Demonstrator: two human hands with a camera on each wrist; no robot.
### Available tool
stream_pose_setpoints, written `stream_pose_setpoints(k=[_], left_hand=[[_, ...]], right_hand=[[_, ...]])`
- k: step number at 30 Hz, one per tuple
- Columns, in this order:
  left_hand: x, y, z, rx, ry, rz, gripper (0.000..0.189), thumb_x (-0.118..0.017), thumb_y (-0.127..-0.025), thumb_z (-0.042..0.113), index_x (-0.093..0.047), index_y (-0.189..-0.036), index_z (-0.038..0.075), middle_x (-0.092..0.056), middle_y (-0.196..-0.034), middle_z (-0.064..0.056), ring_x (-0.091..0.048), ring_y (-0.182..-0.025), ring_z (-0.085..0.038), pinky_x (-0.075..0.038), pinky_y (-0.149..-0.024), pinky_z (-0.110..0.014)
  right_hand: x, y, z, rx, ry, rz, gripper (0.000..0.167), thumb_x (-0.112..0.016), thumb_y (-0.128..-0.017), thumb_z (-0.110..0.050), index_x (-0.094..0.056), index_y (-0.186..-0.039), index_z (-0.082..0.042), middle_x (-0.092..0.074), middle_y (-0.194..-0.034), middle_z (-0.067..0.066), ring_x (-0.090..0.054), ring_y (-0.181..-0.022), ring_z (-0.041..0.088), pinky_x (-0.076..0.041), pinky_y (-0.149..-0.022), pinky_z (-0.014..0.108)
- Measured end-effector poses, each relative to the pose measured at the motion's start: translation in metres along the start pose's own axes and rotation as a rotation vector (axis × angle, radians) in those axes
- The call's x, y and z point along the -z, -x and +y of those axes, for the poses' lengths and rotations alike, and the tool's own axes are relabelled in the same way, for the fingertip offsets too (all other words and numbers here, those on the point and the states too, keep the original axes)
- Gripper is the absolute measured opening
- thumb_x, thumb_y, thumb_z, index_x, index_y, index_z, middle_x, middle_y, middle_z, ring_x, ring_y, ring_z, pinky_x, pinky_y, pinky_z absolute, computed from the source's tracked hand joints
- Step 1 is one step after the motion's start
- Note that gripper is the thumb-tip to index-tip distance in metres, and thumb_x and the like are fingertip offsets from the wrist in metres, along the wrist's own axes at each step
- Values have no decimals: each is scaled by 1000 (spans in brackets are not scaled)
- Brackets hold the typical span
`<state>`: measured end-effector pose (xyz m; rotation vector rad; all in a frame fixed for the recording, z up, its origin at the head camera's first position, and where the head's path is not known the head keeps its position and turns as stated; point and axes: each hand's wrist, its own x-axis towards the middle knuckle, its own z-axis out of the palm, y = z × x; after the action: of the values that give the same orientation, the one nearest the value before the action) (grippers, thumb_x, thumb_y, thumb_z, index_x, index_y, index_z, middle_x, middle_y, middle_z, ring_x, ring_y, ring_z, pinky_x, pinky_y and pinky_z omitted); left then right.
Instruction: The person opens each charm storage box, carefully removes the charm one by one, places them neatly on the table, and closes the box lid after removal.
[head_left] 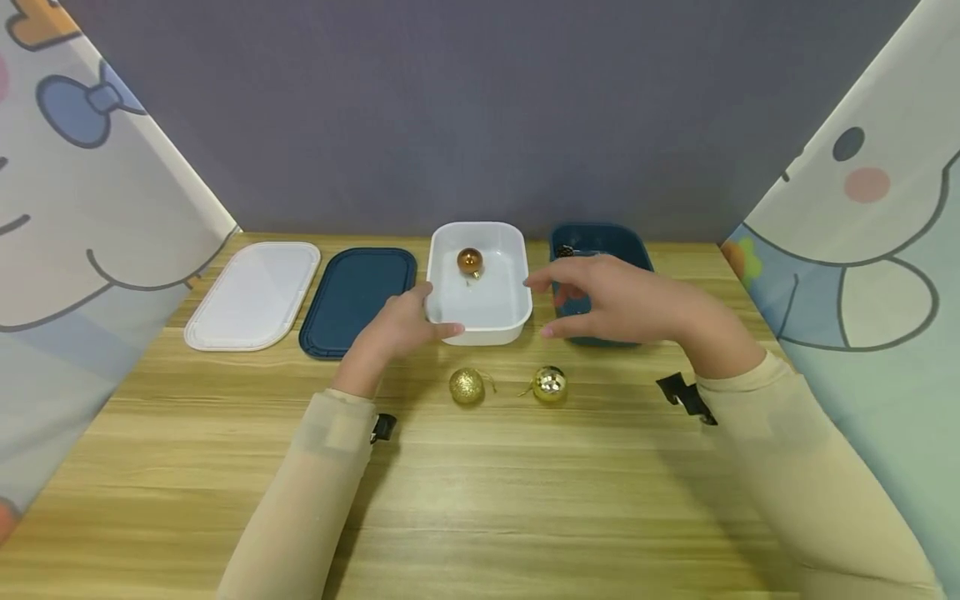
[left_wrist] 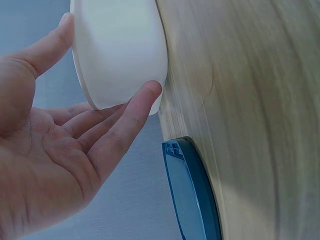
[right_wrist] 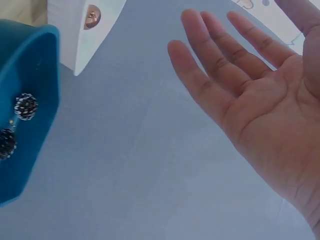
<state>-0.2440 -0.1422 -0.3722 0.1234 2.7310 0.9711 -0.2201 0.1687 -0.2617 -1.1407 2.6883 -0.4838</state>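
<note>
A white rectangular container stands at the back middle, holding a shiny copper ornament ball. My left hand is at its left side, fingers extended along the wall and thumb by the front rim. In the left wrist view the fingertips lie right against the white wall. My right hand hovers over the dark blue container, fingers spread and holding nothing. Dark pine cones with white tips lie inside that container, partly hidden from the head view by the hand.
In front of the white container lie a glittery gold ball and a shiny faceted gold ball, each with a string loop. A white lid and a dark blue lid lie flat at the left. A grey panel rises behind.
</note>
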Motion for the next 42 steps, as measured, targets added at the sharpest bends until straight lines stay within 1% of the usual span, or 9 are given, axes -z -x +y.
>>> stream_pose_setpoints(k=[8,15,23,28,31,34,37,39,42], left_hand=[[0,0,-2,13,8,-14,100,-81,-94,47,-27,-167,4,-57,-155,-22,-57,-141,-41,-49,-114,-60],[2,1,-1,15,3,-21,102,-80,-95,48,-26,-168,4,-54,-158,-22,-55,-144,-41,-48,-115,-60],[6,2,-1,32,-14,-36,103,-79,-95,49,-22,-169,5,-50,-162,-22,-51,-147,-42,-46,-117,-62],[7,2,-1,27,-13,-45,103,-79,-95,48,-22,-169,3,-52,-160,-23,-54,-145,-42,-47,-116,-61],[8,2,-2,26,-14,-46,104,-79,-96,48,-22,-169,3,-51,-160,-23,-53,-145,-42,-47,-116,-61],[9,1,-1,25,-17,-45,105,-79,-96,48,-20,-169,2,-47,-163,-24,-49,-149,-43,-45,-118,-62],[8,0,-1,22,-20,-48,106,-78,-96,49,-19,-169,2,-45,-165,-24,-46,-151,-44,-43,-119,-63],[7,-1,0,19,-21,-50,106,-78,-96,50,-19,-169,1,-45,-165,-25,-46,-151,-45,-43,-119,-63],[5,-3,0,18,-23,-53,106,-78,-96,50,-19,-169,2,-46,-164,-25,-47,-150,-44,-44,-119,-63]], right_hand=[[18,-46,-1,-32,-42,-64,61,-80,-98,-35,-57,-151,-16,-66,-142,4,-71,-117,20,-58,-102,45],[23,-85,9,-106,-114,-103,62,-76,-100,-39,-53,-154,-19,-60,-147,4,-68,-127,23,-57,-103,47],[11,-126,20,-188,-186,-147,66,-74,-100,-42,-49,-157,-20,-51,-158,3,-58,-141,25,-54,-111,46],[2,-151,20,-199,-213,-157,68,-74,-99,-46,-50,-157,-20,-49,-162,2,-54,-145,25,-51,-115,46],[-5,-166,19,-189,-192,-170,68,-72,-101,-45,-49,-158,-18,-47,-165,5,-52,-146,25,-49,-117,47],[-12,-179,18,-198,-173,-190,68,-70,-103,-43,-47,-160,-16,-53,-160,7,-55,-141,24,-48,-118,46],[-18,-188,19,-245,-189,-211,68,-70,-103,-43,-45,-161,-17,-61,-150,7,-59,-136,24,-47,-119,46],[-21,-193,20,-281,-203,-212,68,-69,-103,-45,-45,-162,-20,-58,-154,7,-57,-138,24,-44,-122,47],[-26,-199,25,-336,-216,-207,68,-67,-104,-48,-43,-163,-24,-43,-168,5,-49,-147,25,-38,-127,50]])
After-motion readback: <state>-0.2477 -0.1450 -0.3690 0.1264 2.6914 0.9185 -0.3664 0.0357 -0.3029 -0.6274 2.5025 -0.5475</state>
